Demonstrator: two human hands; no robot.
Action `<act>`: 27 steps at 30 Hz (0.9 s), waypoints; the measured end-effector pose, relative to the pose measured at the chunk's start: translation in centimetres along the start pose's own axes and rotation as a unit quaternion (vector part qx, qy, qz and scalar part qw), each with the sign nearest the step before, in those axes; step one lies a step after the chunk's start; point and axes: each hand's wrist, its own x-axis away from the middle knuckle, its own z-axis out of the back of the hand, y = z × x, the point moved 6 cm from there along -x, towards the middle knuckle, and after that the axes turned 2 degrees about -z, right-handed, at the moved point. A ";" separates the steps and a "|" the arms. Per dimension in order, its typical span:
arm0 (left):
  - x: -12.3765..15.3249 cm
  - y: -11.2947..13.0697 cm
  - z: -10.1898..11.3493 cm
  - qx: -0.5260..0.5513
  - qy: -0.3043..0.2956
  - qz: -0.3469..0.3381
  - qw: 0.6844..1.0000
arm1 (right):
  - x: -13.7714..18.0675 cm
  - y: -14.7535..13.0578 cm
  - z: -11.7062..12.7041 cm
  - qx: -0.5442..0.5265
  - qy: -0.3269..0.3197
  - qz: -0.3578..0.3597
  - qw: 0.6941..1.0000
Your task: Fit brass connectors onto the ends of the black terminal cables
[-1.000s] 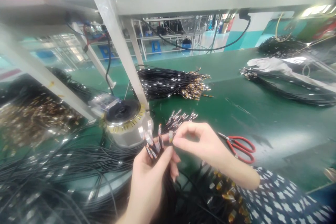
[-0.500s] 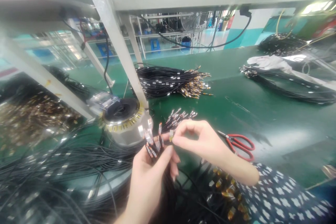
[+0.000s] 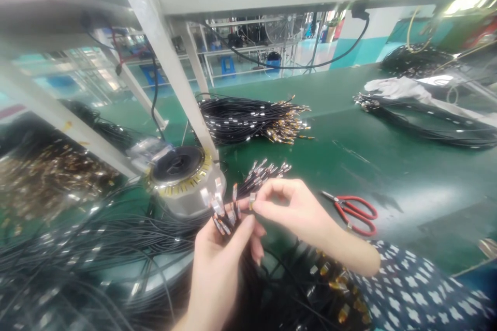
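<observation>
My left hand (image 3: 223, 258) is closed around a bunch of thin black cables (image 3: 229, 220), their silvery and copper-coloured ends sticking up above the thumb. Close beside it, my right hand (image 3: 293, 209) pinches a small, shiny connector end (image 3: 252, 200) between thumb and forefinger, near the left fingertips. Whether that end is joined to a cable is hidden by the fingers. Just behind the hands lies another bundle of cables with metal ends (image 3: 266, 173). Loose black cables (image 3: 155, 227) spread out at the left.
Red-handled scissors (image 3: 355, 212) lie right of my hands on the green table (image 3: 334, 165). A round dispenser (image 3: 182, 181) stands beside a white metal post (image 3: 171, 57). Cable bundles (image 3: 248, 119) lie behind, with a white glove (image 3: 399, 90) at far right. Yellowish connectors (image 3: 337, 284) sit below my right forearm.
The view has shifted very slightly. Both hands keep nearly the same pose and hold; the small end pinched in my right hand has tilted a little.
</observation>
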 end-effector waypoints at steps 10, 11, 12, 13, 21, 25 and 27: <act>-0.5 0.1 0.1 0.050 0.012 0.020 0.998 | 0.2 -0.5 -0.2 0.041 -0.006 0.014 0.999; -0.4 0.1 0.0 0.053 0.007 0.023 0.998 | 0.2 -0.6 -0.1 0.045 -0.005 0.014 0.999; -0.4 0.0 0.0 0.054 0.001 0.026 0.998 | 0.2 -0.7 -0.1 0.050 -0.001 0.013 0.999; -0.4 -0.1 -0.1 0.053 -0.006 0.029 0.998 | 0.3 -0.8 0.0 0.055 0.003 0.012 0.998; -0.8 -0.5 0.1 0.061 0.000 0.061 0.996 | 0.4 0.0 0.6 0.034 0.012 0.017 0.999; -0.9 -0.5 0.1 0.059 0.005 0.063 0.996 | 0.4 0.9 0.5 0.010 0.009 0.004 1.000; -0.9 -0.5 0.1 0.062 0.006 0.063 0.996 | 0.4 1.0 0.3 0.003 0.004 0.001 1.000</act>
